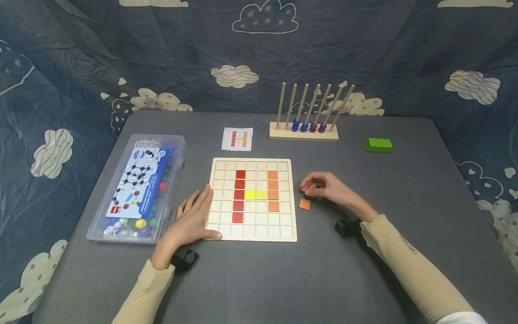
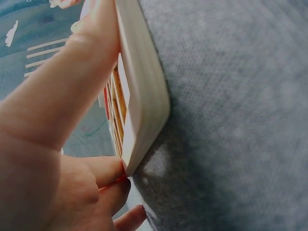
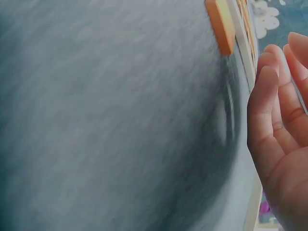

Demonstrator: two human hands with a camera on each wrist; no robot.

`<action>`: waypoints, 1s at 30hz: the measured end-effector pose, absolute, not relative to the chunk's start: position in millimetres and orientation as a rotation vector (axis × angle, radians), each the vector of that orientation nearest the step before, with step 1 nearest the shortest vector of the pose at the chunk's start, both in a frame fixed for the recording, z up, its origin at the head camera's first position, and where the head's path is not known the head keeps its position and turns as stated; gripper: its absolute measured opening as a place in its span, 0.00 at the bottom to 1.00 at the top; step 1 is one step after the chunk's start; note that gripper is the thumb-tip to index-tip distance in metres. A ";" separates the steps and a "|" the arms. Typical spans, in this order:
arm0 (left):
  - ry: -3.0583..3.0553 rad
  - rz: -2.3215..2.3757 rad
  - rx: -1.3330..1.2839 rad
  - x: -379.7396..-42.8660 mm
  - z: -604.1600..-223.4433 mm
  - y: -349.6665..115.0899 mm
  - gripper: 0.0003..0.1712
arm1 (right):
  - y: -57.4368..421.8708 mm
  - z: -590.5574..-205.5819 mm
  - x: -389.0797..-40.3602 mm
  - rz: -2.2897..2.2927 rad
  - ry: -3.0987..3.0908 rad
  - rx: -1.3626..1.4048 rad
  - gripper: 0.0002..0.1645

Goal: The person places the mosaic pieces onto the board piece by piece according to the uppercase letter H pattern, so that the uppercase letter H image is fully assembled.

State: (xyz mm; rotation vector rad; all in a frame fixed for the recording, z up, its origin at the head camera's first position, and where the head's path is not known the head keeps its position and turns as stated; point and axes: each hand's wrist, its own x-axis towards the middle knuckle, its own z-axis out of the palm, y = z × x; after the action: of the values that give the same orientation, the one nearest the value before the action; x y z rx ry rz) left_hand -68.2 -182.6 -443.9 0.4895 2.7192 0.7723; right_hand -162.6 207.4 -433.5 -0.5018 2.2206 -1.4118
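Observation:
A pale wooden grid board (image 1: 225,230) lies on the table with a column of red tiles (image 1: 238,205), two yellow tiles (image 1: 256,195) and a column of orange tiles (image 1: 273,185) in its squares. My left hand (image 1: 193,219) rests on the board's left side, fingers extended along that edge and thumb at the bottom edge. To the right of the board, my right hand (image 1: 328,186) hovers with loosely bent fingers and nothing between them. Just below its fingertips lies a loose orange tile (image 1: 305,204), also in the right wrist view.
Left of the board is a clear plastic case (image 1: 178,180) with a molecule-model label and colored balls. Behind the board lie a small pattern card (image 1: 237,139) and a wooden peg stand (image 1: 303,132) with blue and purple beads. A green block (image 1: 378,145) sits at the back right.

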 end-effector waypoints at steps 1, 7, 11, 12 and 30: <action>2.719 0.772 0.488 -68.2 -443.8 -182.5 0.69 | 210.0 -434.3 -162.3 -1.410 2.217 -0.498 0.10; 2.719 0.767 0.484 -68.2 -443.6 -182.3 0.69 | 216.3 -437.6 -157.7 -1.409 2.173 -0.509 0.13; 2.720 0.767 0.487 -68.1 -443.8 -182.3 0.69 | 216.1 -440.2 -154.8 -1.335 2.228 -0.551 0.14; 2.720 0.767 0.489 -68.0 -443.8 -182.2 0.69 | 215.7 -440.7 -154.0 -1.310 2.248 -0.558 0.14; 2.712 0.776 0.487 -68.4 -443.7 -182.0 0.69 | 213.3 -438.9 -147.9 -1.088 2.430 -0.702 0.12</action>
State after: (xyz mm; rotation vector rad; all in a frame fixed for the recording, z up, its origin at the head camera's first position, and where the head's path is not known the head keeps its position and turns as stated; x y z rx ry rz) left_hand -68.4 -182.0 -443.7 0.4873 2.7117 0.7759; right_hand -147.9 213.3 -438.9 -0.7015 2.4301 -1.0880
